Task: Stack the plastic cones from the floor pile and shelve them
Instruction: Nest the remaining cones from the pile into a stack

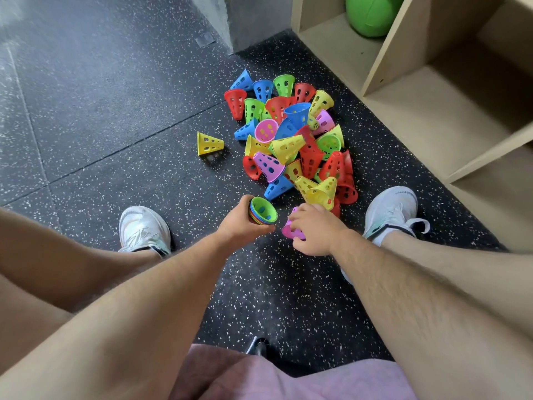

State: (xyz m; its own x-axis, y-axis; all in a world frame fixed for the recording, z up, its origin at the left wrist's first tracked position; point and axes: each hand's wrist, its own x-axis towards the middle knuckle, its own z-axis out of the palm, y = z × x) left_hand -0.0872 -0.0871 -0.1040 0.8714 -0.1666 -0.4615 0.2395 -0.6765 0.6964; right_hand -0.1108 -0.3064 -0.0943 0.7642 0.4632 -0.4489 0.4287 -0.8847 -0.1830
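Dark floor mats (115, 125) with little white dots lie under everything. The left hand (240, 222) grips a small stack of cones (263, 210), its fingers curled round the sides. The stack has its wide mouth up. A green cone sits inside, and blue, red and yellow rims peek out around it. Just beside it, the right hand (314, 233) holds a pink cone (290, 231) low by the floor, fingers wrapped over it. The pink cone is not in the stack yet.

I think the step now is adding one more cone. Next, the pink cone must be turned so its small end points down into the green cone's mouth, then pushed in straight so it sits snug.

A bit further out is the big pile (294, 140): red, yellow, green, blue and pink cones lying every which way. One yellow cone (209, 143) lies alone to the left of it. Most cones are loose, so the job looks far from done.

Past the pile stands the wooden shelf (432, 116). One cubby holds a green ball (372, 13). None of the cones have reached the shelf yet.
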